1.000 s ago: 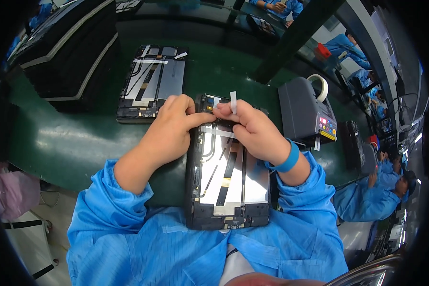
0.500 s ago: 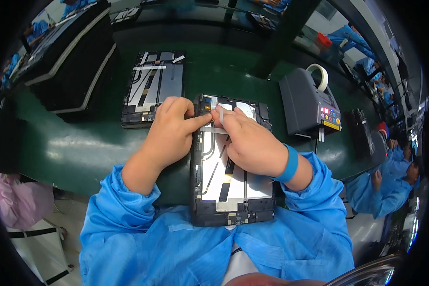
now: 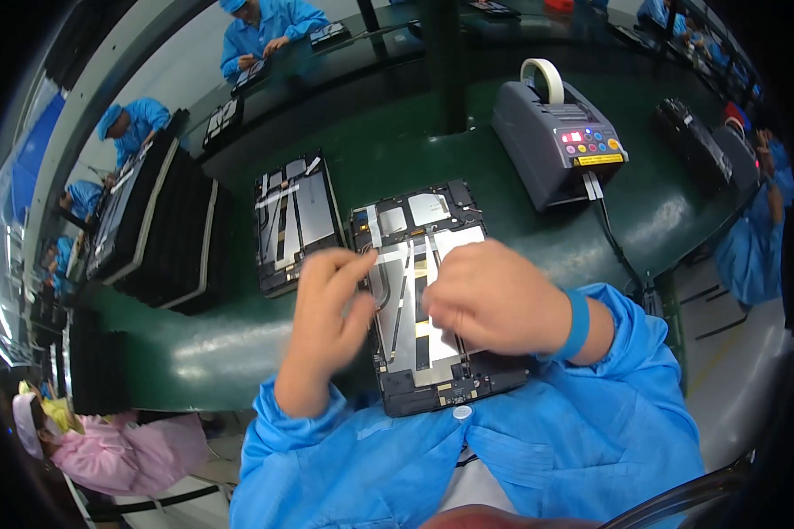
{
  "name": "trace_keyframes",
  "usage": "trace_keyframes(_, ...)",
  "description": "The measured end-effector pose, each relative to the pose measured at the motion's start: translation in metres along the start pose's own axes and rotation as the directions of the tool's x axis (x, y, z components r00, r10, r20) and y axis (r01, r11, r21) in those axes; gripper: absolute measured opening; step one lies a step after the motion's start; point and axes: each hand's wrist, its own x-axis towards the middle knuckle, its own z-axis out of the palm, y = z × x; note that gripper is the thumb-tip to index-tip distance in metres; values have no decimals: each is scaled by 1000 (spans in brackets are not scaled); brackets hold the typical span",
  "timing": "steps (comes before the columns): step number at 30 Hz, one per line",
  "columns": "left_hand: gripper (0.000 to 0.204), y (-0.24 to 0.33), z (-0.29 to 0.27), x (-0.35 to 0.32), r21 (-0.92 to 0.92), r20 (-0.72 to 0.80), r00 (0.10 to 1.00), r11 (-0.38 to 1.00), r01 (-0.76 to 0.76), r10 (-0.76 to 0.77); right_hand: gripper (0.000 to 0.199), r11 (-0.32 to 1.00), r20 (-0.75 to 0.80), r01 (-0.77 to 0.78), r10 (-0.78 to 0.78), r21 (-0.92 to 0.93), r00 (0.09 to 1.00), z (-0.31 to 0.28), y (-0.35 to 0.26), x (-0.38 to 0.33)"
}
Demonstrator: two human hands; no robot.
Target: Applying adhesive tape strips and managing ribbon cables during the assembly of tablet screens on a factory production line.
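Observation:
In front of me lies an opened tablet-like device (image 3: 492, 384), its black frame and silver inside facing up, with thin dark cables running along it. Pale tape strips (image 3: 375, 227) cross its upper left part. My left hand (image 3: 326, 317) is at the device's left edge, slightly blurred, thumb and index finger apart, with nothing seen in it. Over the middle of the device, my right hand (image 3: 498, 295) has its fingers curled in; its fingertips are blurred, and whatever they may hold is hidden. A blue band (image 3: 576, 326) circles my right wrist.
A second opened device (image 3: 313, 212) lies to the left, beyond my left hand. Tall black stacked trays (image 3: 163, 225) stand at far left. A grey tape dispenser (image 3: 560, 132) with a cable is at right on the green table (image 3: 220, 353). Other people work around.
My hands have come apart, and the right has moved down and right from the device's upper left part. The narrow strip at its fingers no longer shows there. The view has turned.

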Motion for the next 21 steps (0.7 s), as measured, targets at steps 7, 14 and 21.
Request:
trace_keyframes(7, 17, 50, 11, -5, -168, -45, 978, 964, -207, 203, 10, 995, 28, -92, 93, -35, 995, 3, -21, -22)
trace_keyframes(14, 14, 59, 14, 16, -140, 15, 958, 949, -282, 287, 13, 941, -220, -261, 307, 215, 926, -9, -25, -37)
trace_keyframes(21, 42, 45, 32, 71, -83, 163, 983, 992, 93, -79, 11, 774, -336, -438, 606, 458, 721, -12, 2, -54)
